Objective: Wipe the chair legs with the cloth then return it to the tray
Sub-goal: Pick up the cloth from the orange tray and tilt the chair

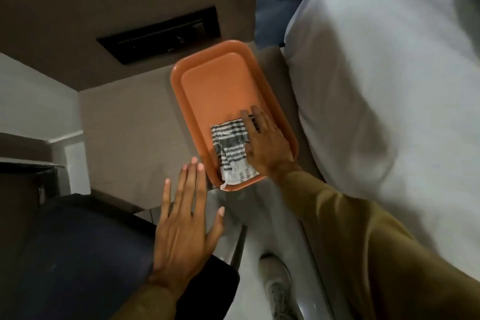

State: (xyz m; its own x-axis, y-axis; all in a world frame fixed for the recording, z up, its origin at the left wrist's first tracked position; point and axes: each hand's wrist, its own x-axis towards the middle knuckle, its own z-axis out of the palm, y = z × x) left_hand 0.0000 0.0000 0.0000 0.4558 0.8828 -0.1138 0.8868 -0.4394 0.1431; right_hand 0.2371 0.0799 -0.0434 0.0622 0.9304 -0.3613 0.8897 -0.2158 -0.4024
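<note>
Cloth (232, 149) lies folded in the tray's (197, 70) 5 o'clock corner, one edge draped over the rim. Right hand (265, 141) rests flat on it, fingers spread, likely pressing or gathering it. Left hand (185, 226) hovers wide, empty, at the tray's 7 o'clock, above a dark seat (78, 254).

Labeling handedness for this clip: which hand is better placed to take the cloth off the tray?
Right. The right hand already lies on the striped cloth at the near end of the orange tray. The left hand hovers open beside the tray, touching neither.
</note>
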